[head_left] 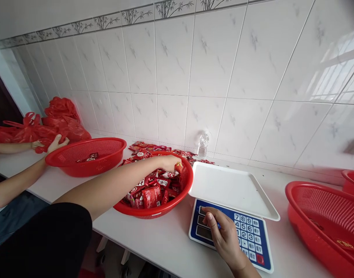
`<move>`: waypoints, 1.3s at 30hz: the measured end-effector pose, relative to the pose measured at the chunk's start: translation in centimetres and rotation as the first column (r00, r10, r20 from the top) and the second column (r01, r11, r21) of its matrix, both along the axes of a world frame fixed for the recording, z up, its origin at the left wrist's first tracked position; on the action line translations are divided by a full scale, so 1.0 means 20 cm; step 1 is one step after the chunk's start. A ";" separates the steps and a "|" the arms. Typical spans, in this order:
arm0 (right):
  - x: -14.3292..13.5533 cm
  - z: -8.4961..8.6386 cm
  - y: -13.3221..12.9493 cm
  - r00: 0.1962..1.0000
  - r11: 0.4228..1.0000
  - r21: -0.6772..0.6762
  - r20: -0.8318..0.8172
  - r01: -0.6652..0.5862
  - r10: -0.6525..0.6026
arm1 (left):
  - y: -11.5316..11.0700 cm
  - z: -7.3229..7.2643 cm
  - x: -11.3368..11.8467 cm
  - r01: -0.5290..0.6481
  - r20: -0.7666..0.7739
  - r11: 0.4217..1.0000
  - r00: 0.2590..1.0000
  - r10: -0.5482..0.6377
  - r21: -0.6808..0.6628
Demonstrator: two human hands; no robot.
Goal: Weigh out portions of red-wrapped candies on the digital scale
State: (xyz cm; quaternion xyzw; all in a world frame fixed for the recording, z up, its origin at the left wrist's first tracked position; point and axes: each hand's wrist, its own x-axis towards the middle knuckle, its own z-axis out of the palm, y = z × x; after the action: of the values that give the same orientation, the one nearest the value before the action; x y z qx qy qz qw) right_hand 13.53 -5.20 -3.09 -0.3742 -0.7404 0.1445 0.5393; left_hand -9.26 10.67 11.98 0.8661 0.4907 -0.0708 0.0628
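Note:
My left hand (170,163) reaches over a round red plastic basket (189,181) heaped with small red snack packets (152,196). Its fingers are closed on one red packet with gold marks (179,167), at the basket's right inner side. Low over the blue keypad panel of a weighing scale (266,247) is my right hand (224,235), beside the display windows. Its index finger and thumb come close together in a curled grip. A bit of blue shows between the fingers, too small to name. The scale's white tray (226,185) carries no packets.
More red packets (148,146) lie along the wall, near a clear plastic bottle (203,145). To the left, another person's hands (57,143) are at red plastic bags (61,119), behind a second red basket (107,164). Another red basket (298,216) stands at the right.

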 end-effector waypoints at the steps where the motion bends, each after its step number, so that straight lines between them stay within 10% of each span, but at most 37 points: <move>1: 0.00 0.00 0.00 1.000 1.000 -0.001 -0.002 0.002 -0.002 | 0.01 0.03 0.00 0.002 0.030 1.000 1.000 -0.002 0.003; 8: -0.01 0.01 0.01 1.000 1.000 0.012 -0.006 -0.002 0.002 | 0.02 0.11 0.09 -0.097 0.430 0.992 0.894 0.124 -0.085; 14: -0.01 0.01 0.01 1.000 1.000 -0.006 -0.022 -0.020 0.020 | 0.00 0.04 0.32 -0.023 0.786 0.960 0.570 0.241 -0.278; 20: -0.01 0.01 0.02 0.999 0.999 -0.021 -0.033 -0.027 0.027 | 0.00 -0.05 0.50 0.025 0.825 0.917 0.447 0.347 -0.399; 33: -0.01 -0.01 0.02 0.999 0.999 -0.039 -0.031 -0.027 0.026 | 0.02 -0.07 0.35 -0.064 0.770 0.950 0.571 0.285 -0.305; 39: -0.01 -0.01 0.01 0.999 0.998 -0.046 -0.027 -0.045 0.044 | 0.03 0.00 0.02 -0.007 0.479 0.873 0.834 0.274 -0.488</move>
State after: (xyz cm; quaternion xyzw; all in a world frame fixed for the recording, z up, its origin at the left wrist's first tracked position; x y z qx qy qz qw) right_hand 13.25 -4.94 -3.23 -0.3682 -0.7380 0.1784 0.5366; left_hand -8.79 11.19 12.01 0.7701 0.4860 0.0619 0.4086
